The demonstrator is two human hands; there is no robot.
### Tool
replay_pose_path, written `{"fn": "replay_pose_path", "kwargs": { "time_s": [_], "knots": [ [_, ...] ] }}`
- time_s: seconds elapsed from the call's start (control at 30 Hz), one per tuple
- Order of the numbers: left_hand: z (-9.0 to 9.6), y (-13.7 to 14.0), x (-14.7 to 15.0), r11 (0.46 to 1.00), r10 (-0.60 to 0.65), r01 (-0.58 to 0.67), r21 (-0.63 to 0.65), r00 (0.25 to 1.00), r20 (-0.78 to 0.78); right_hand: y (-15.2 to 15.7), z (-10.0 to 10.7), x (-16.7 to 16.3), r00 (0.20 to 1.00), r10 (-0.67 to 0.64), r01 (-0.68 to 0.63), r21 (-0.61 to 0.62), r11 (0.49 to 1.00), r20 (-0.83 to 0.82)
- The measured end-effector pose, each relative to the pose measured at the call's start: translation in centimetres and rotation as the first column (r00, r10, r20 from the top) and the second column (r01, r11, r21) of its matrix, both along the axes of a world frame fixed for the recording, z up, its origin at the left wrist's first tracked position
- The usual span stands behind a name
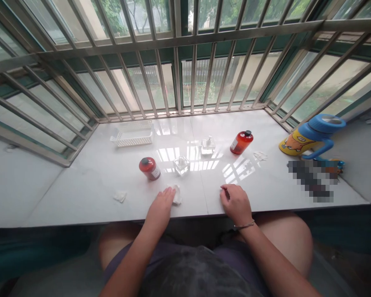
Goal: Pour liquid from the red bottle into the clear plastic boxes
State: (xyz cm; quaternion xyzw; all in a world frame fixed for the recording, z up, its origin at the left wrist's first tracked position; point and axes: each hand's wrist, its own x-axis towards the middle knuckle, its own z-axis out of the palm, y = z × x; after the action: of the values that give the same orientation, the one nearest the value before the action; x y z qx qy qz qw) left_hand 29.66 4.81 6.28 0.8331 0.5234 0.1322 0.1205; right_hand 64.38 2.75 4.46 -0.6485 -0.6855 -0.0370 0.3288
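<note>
Left hand point(161, 204) flat on the white sill point(89, 181), palm down, fingers loosely spread, fingertips touching a small crumpled white tissue point(177, 194) just ahead and to its right; nothing gripped. Right hand point(235, 202) resting on the sill too, fingers curled under, narrow, fingertips pressed to the surface; whether anything small lies beneath them cannot be told. Thin bracelet point(245, 225) at the right wrist.

Just beyond the left hand, a small clear glass bottle point(181, 165), upright. Left of it and near, a red bottle with a dark cap point(149, 168), tilted toward the camera, white label on its side, print too small to read. Further out, between the two hands' lines, a second clear glass bottle point(207, 145). Beyond the right hand, another red bottle point(241, 142) lying tilted, black cap, white label, writing unreadable. Just right of that, a small white wad point(261, 156). Left of the left hand, another white wad point(120, 196) on the sill.

Far out to the left, a white slotted plastic basket point(132, 134) near the window bars point(176, 74). Far right, a blue-and-yellow children's drinking cup point(312, 138) with a cartoon print, on its side, no legible lettering.
</note>
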Motion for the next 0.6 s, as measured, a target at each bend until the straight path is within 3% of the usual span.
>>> {"fn": "replay_pose_path", "kwargs": {
  "time_s": [0.33,0.6],
  "knots": [
    [-0.8,-0.4,3.3,0.998,-0.051,0.055,0.01,0.973,-0.225,0.0,0.1,0.1,1.0,-0.011,0.011,-0.029,1.0,-0.004],
    [0.9,0.6,7.5,0.985,-0.153,0.112,-0.132,0.922,-0.356,0.0,0.1,0.1,1.0,-0.015,0.015,-0.036,0.999,0.004]
  ]
}}
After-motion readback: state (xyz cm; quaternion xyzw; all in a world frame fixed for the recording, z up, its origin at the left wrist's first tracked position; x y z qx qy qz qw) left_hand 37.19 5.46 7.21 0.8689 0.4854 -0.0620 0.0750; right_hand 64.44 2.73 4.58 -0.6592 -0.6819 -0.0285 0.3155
